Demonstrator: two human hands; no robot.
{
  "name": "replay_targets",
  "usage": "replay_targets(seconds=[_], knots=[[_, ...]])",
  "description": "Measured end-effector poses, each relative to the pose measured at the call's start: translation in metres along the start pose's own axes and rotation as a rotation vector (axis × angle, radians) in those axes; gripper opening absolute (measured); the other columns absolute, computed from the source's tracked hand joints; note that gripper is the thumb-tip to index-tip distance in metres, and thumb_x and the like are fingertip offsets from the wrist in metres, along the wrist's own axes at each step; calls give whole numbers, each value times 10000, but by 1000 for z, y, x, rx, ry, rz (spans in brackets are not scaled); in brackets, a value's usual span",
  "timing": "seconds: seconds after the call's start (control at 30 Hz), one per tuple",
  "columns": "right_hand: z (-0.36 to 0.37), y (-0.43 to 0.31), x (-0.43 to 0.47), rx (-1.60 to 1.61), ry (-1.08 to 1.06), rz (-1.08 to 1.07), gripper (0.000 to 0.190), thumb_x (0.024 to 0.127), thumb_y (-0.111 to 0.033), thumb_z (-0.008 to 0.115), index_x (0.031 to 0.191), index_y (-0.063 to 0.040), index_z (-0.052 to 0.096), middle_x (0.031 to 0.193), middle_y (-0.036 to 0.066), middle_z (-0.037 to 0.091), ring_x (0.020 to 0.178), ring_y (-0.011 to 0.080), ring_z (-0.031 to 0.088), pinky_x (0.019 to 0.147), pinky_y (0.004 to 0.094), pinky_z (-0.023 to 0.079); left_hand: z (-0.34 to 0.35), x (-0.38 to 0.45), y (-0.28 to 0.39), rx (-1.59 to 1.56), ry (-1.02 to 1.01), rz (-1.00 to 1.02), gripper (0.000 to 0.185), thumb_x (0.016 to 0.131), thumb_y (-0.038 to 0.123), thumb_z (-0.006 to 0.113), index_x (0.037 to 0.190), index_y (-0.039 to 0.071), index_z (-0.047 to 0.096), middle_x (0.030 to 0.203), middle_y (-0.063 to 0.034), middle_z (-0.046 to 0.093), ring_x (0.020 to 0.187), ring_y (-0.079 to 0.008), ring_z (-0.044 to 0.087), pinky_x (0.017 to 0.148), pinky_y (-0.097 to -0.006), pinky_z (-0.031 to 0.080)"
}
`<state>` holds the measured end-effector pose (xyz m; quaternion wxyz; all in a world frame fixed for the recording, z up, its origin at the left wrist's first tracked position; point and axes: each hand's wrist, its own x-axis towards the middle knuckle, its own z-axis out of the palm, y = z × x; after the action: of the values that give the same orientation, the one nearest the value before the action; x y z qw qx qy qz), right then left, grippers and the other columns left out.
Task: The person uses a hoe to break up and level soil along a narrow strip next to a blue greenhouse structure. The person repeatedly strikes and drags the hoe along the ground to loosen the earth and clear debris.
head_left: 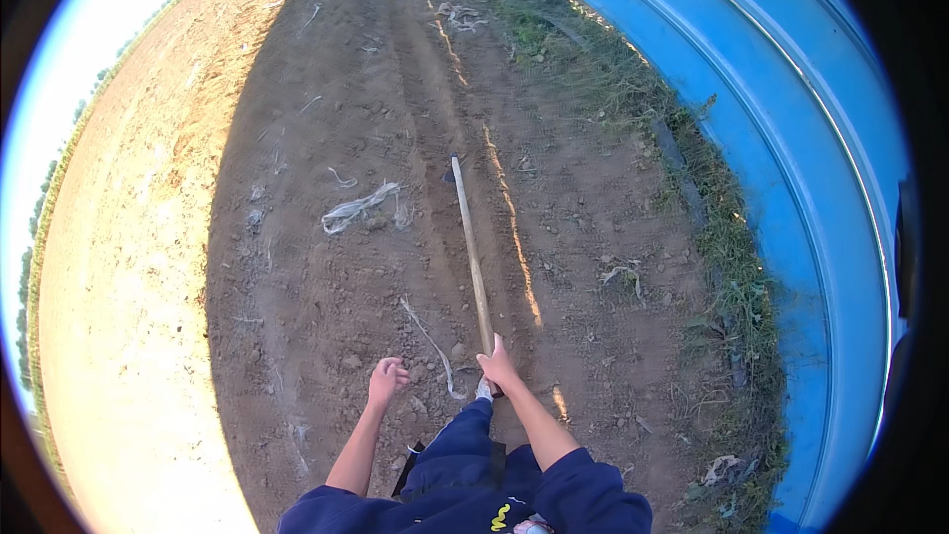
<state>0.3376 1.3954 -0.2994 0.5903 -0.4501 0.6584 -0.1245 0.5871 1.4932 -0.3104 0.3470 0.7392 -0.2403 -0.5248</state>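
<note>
My right hand is closed around the lower end of the long wooden handle of a hoe. The handle runs away from me over the bare soil, and its dark metal head rests at a shallow furrow. My left hand is off the handle, to its left, with nothing in it and the fingers loosely curled but apart. Just left of the hoe lies a crumpled strip of pale plastic film. A thinner strip lies close to my left hand.
A large blue ribbed wall curves along the right, with grass and weeds at its base. A dark pipe or hose lies among them. Sunlit field soil stretches to the left. Clods and more film scraps lie around.
</note>
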Motion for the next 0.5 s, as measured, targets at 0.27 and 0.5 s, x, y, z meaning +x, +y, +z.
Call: replay_targets(seconds=[0.27,0.5], knots=[[-58,78,-39,-138,-117,93,744,765,-164,550,1382,-119,136,942,307,576,851,409,592,745,439,480,-101,-186,-224,-61,370,-599,187,871,115,371,961,18,502,731,-112,598,540,-162,564,456,-275,459],[-110,124,-76,-325,-55,-45,757,750,-152,553,1380,-130,135,980,305,569,911,432,568,817,460,444,29,-247,-239,-183,152,-474,183,904,160,416,1004,22,485,795,-98,613,601,-162,602,494,-274,495]])
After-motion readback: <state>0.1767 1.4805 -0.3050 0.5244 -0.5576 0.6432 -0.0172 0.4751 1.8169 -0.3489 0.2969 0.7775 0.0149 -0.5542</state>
